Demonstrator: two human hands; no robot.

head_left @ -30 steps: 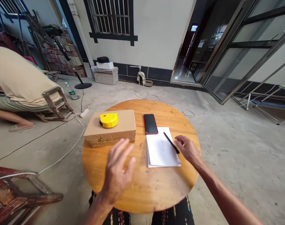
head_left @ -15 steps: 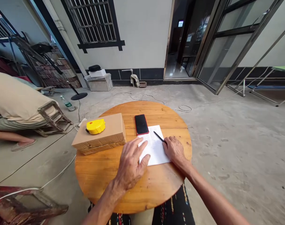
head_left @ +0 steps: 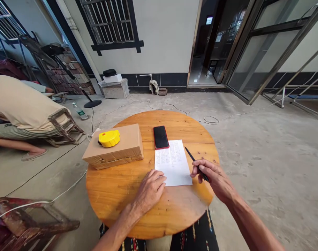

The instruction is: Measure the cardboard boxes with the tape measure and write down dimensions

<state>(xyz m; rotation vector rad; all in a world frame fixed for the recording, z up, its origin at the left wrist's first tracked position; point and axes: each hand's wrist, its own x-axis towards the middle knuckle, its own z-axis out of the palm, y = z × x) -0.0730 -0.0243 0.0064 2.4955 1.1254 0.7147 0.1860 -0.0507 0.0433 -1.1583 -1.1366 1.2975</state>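
A sheet of white paper [head_left: 176, 174] with rows of small marks on its upper part lies on the round wooden table [head_left: 117, 195]. My left hand [head_left: 151, 186] rests flat at the paper's lower left edge, fingers extended and holding nothing. Above the table by the paper's right edge, my right hand [head_left: 212, 177] grips a black pen [head_left: 189, 153] between thumb and fingers, its far end pointing up and left. Touching the paper's top edge is a black phone [head_left: 160, 137] with a red rim.
On the table's left stands a cardboard box [head_left: 122, 141] with a yellow tape measure [head_left: 109, 138] on top. To the left, a person [head_left: 25, 108] is bent over by a wooden stool [head_left: 66, 127]. Cables [head_left: 70, 190] run across the floor, and a plastic bottle [head_left: 80, 111] stands there.
My right hand has lifted off the paper and moved right with the pen. My left hand has shifted down and lies flatter at the paper's edge. The view has turned slightly left.
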